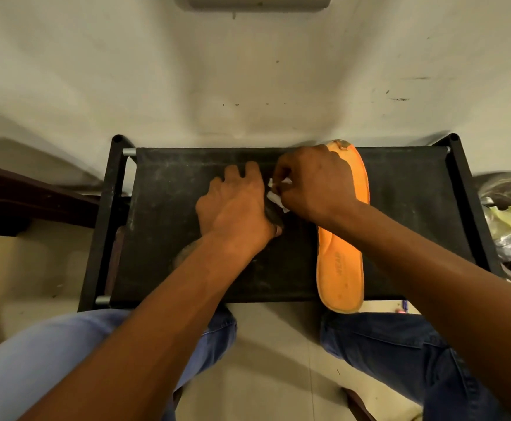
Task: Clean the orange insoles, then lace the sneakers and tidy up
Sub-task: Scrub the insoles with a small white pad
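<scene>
Knees (400, 344) in jeans sit nearest, just under the table (169, 238). An orange insole (340, 268) lies lengthwise on the table's right part, heel twd the person, toe at the far rail. Left hand (236, 205) curls around sth dark; can't tell what. Right hand (315, 180), over the insole toe, pinches a white wipe (275, 197) betw. both hands. Behind stands a pale wall (248, 71).

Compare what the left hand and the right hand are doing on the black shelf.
The left hand grips a dark object I cannot identify; the right hand pinches a white wipe. The left hand is over bare black shelf; the right covers part of the orange insole. Both hands meet at the wipe.
</scene>
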